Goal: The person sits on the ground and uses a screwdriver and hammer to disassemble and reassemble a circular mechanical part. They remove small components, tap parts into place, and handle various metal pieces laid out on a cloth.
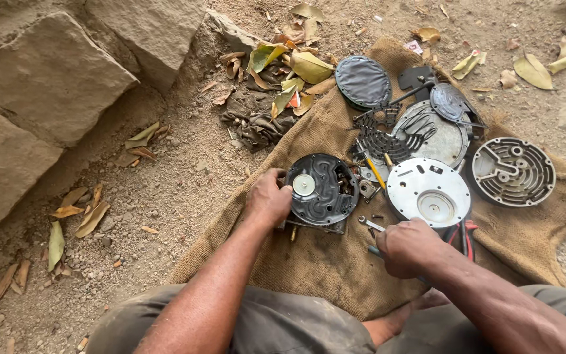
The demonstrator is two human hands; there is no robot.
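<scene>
Left hand [268,196]: fingers grasping round black metal housing [321,190] on brown burlap sacking [309,262]. Right hand [409,246]: clenched around thin blue-handled tool [375,250], beside round silver cover plate [428,192].

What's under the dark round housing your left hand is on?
Burlap sacking lies under the dark housing, and a brass-coloured bit pokes out at its lower edge. The left hand grips its left rim; anything directly beneath is covered.

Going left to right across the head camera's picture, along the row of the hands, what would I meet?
Stone blocks → left hand → dark round housing → white round plate → grey ribbed round cover.
</scene>
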